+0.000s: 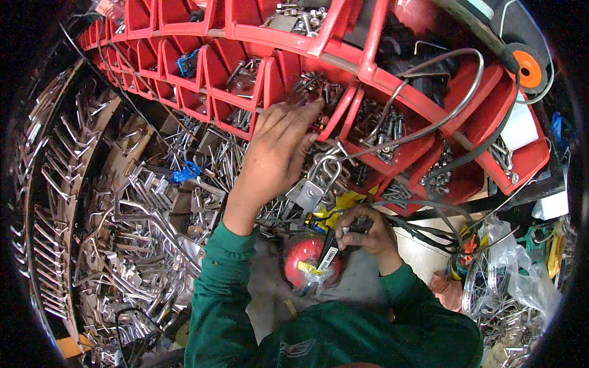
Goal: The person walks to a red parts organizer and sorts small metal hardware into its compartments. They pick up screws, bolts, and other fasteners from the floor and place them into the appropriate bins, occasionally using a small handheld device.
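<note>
My left hand (279, 147) reaches up to the front of a red bin (343, 113). Its fingers are stretched out, with the thumb apart, and the fingertips lie over the bin's opening beside dark screws (319, 86). I see nothing held in it. Lower and to the right, my right hand (368, 233) is closed around a slim black piece with a white label (327, 259); its exact kind does not show. Behind the label sits a round red object (300, 251) with a yellow patch, apparently under clear plastic, close to my body.
Rows of red bins (245, 37) with bolts and small parts curve across the top. Bent metal rods (141, 208) pile up on the left beside racks of hooks (55, 153). A cable loop (472, 92) hangs over the right bins. Clear plastic bags (521, 270) lie at right.
</note>
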Demonstrator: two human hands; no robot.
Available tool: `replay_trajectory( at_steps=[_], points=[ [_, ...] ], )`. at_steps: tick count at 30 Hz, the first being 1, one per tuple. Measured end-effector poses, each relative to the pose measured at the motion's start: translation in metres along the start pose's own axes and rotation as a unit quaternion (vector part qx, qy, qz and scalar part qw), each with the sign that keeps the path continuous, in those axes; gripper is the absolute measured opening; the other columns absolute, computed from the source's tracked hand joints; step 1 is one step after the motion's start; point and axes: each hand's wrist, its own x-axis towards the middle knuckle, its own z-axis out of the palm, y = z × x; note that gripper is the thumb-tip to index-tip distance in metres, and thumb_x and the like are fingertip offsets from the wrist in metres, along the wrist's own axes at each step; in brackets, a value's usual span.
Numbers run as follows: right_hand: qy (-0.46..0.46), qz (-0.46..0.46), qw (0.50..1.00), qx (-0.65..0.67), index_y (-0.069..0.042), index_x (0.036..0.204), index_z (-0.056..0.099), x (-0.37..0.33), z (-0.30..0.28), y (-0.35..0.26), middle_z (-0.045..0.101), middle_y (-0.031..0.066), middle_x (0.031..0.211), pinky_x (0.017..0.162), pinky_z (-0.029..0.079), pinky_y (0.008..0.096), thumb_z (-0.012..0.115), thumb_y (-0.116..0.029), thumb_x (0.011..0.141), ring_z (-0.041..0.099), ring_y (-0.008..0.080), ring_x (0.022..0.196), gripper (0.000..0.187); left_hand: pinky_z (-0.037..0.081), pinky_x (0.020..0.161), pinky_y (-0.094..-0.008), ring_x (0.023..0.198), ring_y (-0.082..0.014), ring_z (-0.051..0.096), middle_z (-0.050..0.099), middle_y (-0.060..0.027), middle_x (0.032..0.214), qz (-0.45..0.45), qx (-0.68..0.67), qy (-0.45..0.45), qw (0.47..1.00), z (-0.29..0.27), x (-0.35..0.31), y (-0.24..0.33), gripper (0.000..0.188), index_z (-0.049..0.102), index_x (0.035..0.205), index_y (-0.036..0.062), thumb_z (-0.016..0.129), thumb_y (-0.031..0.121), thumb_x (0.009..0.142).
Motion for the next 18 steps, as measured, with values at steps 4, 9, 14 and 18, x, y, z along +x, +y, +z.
replay_trajectory(
  at_steps=[4, 9, 14, 18],
  points=[
    [0.000, -0.004, 1.000, -0.005, -0.006, 0.103, 0.061, 0.000, -0.001, 0.002, 0.066, 0.0153, 0.089, 0.065, 0.057, 0.0391, 0.089, -0.018, 0.082, 0.068, 0.0262, 0.074, 0.037, 0.044, 0.110, -0.0491, 0.122, -0.0373, 0.059, 0.066, -0.0155, 0.130, 0.027, 0.022, -0.021, 0.999, -0.004, 0.001, 0.003, 0.039, 0.063, 0.130, 0.0023, 0.066, 0.006, 0.092],
    [0.003, -0.018, 1.000, -0.025, -0.006, 0.104, 0.061, -0.001, -0.002, 0.001, 0.067, 0.0152, 0.090, 0.065, 0.057, 0.0387, 0.088, -0.014, 0.081, 0.068, 0.0252, 0.073, 0.036, 0.042, 0.113, -0.0489, 0.125, -0.0362, 0.058, 0.064, -0.0156, 0.132, 0.012, 0.024, -0.005, 1.000, 0.000, -0.003, 0.001, 0.037, 0.064, 0.127, 0.0034, 0.069, 0.010, 0.091],
    [0.005, -0.004, 1.000, -0.011, -0.006, 0.104, 0.061, -0.001, -0.001, 0.002, 0.067, 0.0147, 0.090, 0.065, 0.057, 0.0385, 0.087, -0.012, 0.080, 0.068, 0.0244, 0.073, 0.036, 0.041, 0.114, -0.0490, 0.126, -0.0345, 0.058, 0.065, -0.0131, 0.132, 0.041, 0.028, 0.044, 0.998, 0.012, -0.008, -0.006, 0.038, 0.066, 0.126, 0.0065, 0.074, 0.019, 0.092],
    [-0.014, -0.025, 0.999, -0.015, -0.006, 0.104, 0.060, 0.001, -0.001, 0.003, 0.067, 0.0141, 0.089, 0.065, 0.057, 0.0377, 0.087, -0.013, 0.082, 0.067, 0.0236, 0.072, 0.035, 0.043, 0.111, -0.0490, 0.124, -0.0357, 0.059, 0.065, -0.0122, 0.131, 0.026, 0.045, 0.040, 0.998, 0.014, -0.010, -0.010, 0.035, 0.066, 0.124, 0.0066, 0.074, 0.021, 0.093]
  ],
)
